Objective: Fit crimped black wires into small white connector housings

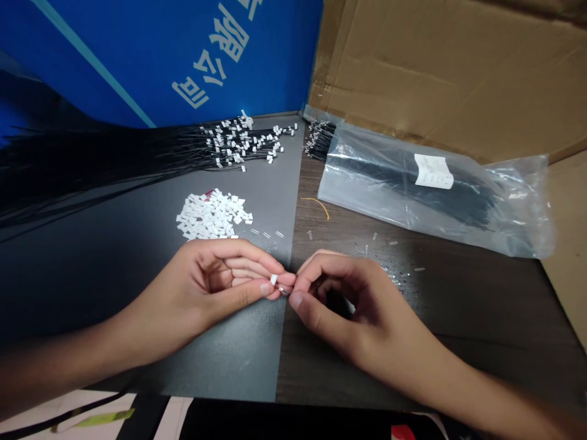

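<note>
Left hand (215, 284) pinches a small white plastic connector housing (274, 279) between thumb and fingertips, above a dark grey tabletop (220, 360). Right hand (348, 305) pinches a tiny silver metal terminal (283, 290), both hands close together. Terminal's long axis looks roughly level, pointing left toward the housing; tight fingertip grip keeps it steady.

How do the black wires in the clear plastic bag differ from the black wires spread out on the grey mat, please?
The wires in the bag lie in a tight bundle, while the wires on the mat fan out loosely across the grey mat. The wires on the mat end in white connector housings; the wires in the bag show small metal terminals at the bag's mouth, with no housings visible. Both sets are thin and black.
</note>
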Available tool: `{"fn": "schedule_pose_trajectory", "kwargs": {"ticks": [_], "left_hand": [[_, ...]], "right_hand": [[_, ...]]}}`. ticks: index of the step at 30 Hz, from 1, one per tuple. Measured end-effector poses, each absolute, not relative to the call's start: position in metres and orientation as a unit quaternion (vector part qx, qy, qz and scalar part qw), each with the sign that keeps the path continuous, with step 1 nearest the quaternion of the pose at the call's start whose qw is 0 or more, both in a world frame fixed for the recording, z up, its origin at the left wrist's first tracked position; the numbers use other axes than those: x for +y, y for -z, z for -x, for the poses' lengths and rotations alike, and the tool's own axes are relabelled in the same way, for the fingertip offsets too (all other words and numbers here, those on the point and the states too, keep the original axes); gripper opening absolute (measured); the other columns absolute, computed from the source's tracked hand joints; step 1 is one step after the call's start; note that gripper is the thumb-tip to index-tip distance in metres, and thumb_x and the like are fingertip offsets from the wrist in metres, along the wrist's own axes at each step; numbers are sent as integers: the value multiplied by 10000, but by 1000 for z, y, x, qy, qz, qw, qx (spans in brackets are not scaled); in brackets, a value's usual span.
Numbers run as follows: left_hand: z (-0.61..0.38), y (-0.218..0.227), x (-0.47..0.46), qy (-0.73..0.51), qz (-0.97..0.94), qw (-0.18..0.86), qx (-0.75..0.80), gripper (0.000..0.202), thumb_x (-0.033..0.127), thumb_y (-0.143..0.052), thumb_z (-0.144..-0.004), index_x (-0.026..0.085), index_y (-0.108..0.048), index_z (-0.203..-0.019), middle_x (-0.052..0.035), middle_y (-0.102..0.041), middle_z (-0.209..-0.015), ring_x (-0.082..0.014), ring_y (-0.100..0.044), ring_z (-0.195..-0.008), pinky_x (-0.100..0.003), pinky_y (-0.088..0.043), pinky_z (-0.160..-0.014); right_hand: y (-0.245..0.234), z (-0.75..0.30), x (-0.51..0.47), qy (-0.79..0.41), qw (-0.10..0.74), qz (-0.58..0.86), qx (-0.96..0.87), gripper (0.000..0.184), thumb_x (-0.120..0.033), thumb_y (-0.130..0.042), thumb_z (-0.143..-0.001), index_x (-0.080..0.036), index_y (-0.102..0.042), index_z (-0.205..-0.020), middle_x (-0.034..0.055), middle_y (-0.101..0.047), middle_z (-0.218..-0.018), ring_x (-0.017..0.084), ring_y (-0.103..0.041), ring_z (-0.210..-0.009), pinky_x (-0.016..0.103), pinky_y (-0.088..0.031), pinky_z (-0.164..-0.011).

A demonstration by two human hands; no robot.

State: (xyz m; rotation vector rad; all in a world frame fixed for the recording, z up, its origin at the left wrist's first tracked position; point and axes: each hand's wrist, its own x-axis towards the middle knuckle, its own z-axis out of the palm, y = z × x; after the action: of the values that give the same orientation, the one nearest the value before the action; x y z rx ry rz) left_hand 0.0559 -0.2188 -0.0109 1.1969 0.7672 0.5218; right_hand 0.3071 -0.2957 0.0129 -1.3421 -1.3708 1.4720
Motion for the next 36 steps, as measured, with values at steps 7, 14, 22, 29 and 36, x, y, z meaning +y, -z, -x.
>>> {"fn": "schedule_pose_trajectory", "kwargs": {"ticks": [7, 14, 22, 29, 36], "left_hand": [[-61, 6, -218, -243, -551, 716, 353, 125, 233, -1156, -955, 287, -1056, -1007, -37, -997, -998, -162, -968, -897, -102, -733, -819], [-61, 5, -217, -225, -543, 729, 350, 175, 164, -1094, -958, 327, -1065, -1012, 3, -963, -924, -87, -891, -799, -31, -647, -744], [-61, 7, -216, -224, -559, 721, 342, 193, 154, -1063, -962, 340, -1065, -1015, 12, -939, -891, -79, -867, -762, -30, -622, -707], [-61, 7, -217, -225, -570, 713, 342, 155, 186, -1085, -960, 336, -1060, -994, 5, -921, -876, -101, -871, -766, -57, -637, -703], [-59, 7, -218, -240, -603, 684, 334, 243, 147, -1019, -978, 382, -1066, -1017, 16, -938, -932, -100, -872, -823, -71, -673, -772]], "right_hand": [[-8, -307, -292, -556, 372, 513, -538, 128, -207, -857, -1036, -194, -836, -910, -5, -794, -880, 127, -675, -771, 233, -505, -689], [-9, -308, -293, -556, 372, 509, -541, 115, -198, -862, -1023, -192, -838, -911, -8, -787, -868, 121, -656, -756, 230, -491, -675], [-9, -307, -295, -566, 373, 508, -531, 106, -199, -881, -988, -195, -827, -896, -8, -796, -859, 124, -669, -751, 228, -501, -670], [-8, -308, -295, -550, 376, 506, -548, 129, -192, -842, -1007, -198, -826, -879, -5, -807, -835, 125, -684, -745, 226, -514, -678], [-11, -307, -293, -588, 352, 505, -524, 125, -186, -815, -974, -201, -786, -853, -5, -776, -784, 133, -688, -704, 225, -521, -645]]}}
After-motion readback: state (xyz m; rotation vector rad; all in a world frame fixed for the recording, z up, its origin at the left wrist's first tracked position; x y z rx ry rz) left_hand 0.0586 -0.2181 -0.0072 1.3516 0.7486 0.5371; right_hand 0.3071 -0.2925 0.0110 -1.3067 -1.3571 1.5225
